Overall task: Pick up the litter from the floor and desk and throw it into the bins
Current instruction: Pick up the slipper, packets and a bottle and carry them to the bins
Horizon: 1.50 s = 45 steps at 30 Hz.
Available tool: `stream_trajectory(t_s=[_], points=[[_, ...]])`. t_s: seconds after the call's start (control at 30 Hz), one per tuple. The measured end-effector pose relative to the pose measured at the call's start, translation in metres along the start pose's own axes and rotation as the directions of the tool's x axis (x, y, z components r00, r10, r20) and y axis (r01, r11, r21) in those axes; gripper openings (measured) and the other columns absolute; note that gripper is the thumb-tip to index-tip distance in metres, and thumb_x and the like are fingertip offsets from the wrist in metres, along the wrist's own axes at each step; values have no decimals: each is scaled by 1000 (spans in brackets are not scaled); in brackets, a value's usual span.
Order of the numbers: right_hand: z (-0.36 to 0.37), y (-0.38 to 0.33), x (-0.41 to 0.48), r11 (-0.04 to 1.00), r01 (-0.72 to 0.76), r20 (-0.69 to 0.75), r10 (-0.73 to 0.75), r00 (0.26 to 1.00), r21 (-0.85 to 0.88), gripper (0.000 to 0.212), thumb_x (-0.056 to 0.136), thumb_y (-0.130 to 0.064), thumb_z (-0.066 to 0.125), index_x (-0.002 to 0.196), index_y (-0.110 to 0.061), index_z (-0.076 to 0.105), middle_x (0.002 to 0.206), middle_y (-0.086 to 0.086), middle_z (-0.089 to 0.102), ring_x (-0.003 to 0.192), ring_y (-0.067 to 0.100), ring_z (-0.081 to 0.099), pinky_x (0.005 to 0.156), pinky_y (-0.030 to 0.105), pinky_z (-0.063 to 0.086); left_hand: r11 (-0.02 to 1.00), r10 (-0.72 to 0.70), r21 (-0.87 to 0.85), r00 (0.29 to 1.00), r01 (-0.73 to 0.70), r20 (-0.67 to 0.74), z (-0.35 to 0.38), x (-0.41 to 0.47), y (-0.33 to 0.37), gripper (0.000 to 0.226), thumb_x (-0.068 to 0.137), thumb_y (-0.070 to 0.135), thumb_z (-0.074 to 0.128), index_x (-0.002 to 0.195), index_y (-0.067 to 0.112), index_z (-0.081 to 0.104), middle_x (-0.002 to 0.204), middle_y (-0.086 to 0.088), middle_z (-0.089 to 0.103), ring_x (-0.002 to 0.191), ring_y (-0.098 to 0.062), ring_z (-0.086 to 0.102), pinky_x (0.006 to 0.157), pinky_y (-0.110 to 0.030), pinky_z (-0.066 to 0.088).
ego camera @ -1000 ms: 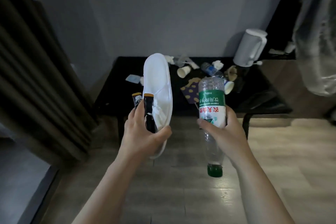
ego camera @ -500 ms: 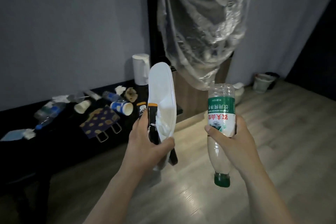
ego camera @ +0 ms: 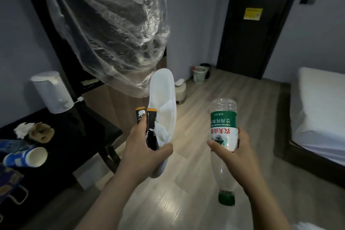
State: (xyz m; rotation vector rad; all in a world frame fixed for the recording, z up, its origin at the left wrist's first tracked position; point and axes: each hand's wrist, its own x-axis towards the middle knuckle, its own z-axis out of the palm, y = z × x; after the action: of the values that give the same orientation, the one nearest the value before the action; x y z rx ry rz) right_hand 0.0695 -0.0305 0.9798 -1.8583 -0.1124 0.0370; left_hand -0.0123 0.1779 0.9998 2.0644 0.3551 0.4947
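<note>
Upside-down: bottle (ego camera: 223,130) label — "PURIFIED DRINKING"

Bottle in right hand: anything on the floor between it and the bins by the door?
Nothing visible. The bottle is in the right hand, and bare wooden floor runs to the bins by the far wall.

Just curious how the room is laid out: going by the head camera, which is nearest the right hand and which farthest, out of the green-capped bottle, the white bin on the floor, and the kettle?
1. Green-capped bottle: held in the right hand.
2. White bin: on the floor ahead, by the door.
3. Kettle: far left, on the dark desk.
</note>
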Motion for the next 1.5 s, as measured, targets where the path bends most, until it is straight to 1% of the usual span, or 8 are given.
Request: stream_trajectory(t_s=[0.33, 0.43, 0.57, 0.7, 0.83, 0.97, 1.2, 1.5], points=[[64, -29, 118, 998, 5, -97, -11, 995, -62, 62, 72, -33, 80, 122, -35, 44, 98, -14, 63, 84, 5, 64, 70, 26, 51, 990, 29, -140, 996, -17, 84, 2, 169, -39, 59, 51, 40, 67, 107, 45, 48, 103, 12, 57, 89, 2, 57, 67, -16, 42], [69, -30, 152, 996, -16, -120, 5, 993, -87, 64, 72, -34, 80, 125, -32, 44, 96, -14, 64, 84, 7, 65, 76, 32, 55, 984, 30, -181, 993, -9, 113, 15, 212, -51, 64, 47, 45, 65, 109, 44, 50, 105, 7, 59, 92, -6, 60, 73, -24, 46], [65, -30, 197, 995, -46, -176, 29, 984, -93, 57, 75, -30, 78, 118, -35, 40, 95, -16, 60, 81, 5, 62, 63, 18, 45, 981, 31, -194, 987, 0, 156, 39, 257, -62, 71, 47, 46, 65, 116, 46, 49, 111, 7, 58, 98, -4, 59, 76, -24, 46], [57, -20, 254, 993, -62, -195, 42, 980, -100, 56, 75, -30, 78, 117, -35, 41, 95, -16, 59, 82, 4, 61, 62, 17, 44, 984, 42, -177, 985, -11, 169, 73, 311, -61, 68, 50, 43, 67, 114, 51, 46, 109, 15, 55, 93, 7, 55, 70, -14, 42], [44, -10, 327, 994, -48, -207, 27, 978, -97, 57, 75, -32, 78, 120, -33, 44, 94, -17, 60, 81, 3, 60, 62, 18, 43, 993, 57, -109, 985, -40, 164, 119, 370, -53, 83, 46, 54, 62, 126, 49, 42, 115, 15, 52, 105, -10, 55, 87, -33, 48], [18, -9, 405, 996, -25, -199, 6, 980, -91, 59, 75, -35, 78, 123, -31, 43, 96, -15, 60, 84, 7, 61, 67, 24, 50, 997, 80, -20, 984, -77, 157, 162, 435, -37, 93, 47, 57, 61, 136, 46, 35, 123, 12, 50, 112, -16, 52, 92, -40, 47], [-24, 2, 510, 996, -27, -210, 9, 978, -87, 59, 74, -37, 77, 121, -37, 41, 95, -16, 61, 84, 8, 63, 73, 31, 54, 995, 95, -17, 983, -94, 156, 237, 520, -8, 95, 45, 57, 59, 137, 44, 35, 122, 12, 45, 110, -16, 51, 94, -41, 46], [-30, 19, 651, 994, -51, -205, 30, 978, -98, 62, 76, -33, 77, 127, -32, 43, 93, -14, 61, 81, 8, 63, 65, 21, 49, 997, 63, -49, 979, -54, 195, 311, 643, -9, 72, 54, 43, 64, 121, 50, 40, 107, 23, 44, 105, -15, 51, 82, -31, 42]])
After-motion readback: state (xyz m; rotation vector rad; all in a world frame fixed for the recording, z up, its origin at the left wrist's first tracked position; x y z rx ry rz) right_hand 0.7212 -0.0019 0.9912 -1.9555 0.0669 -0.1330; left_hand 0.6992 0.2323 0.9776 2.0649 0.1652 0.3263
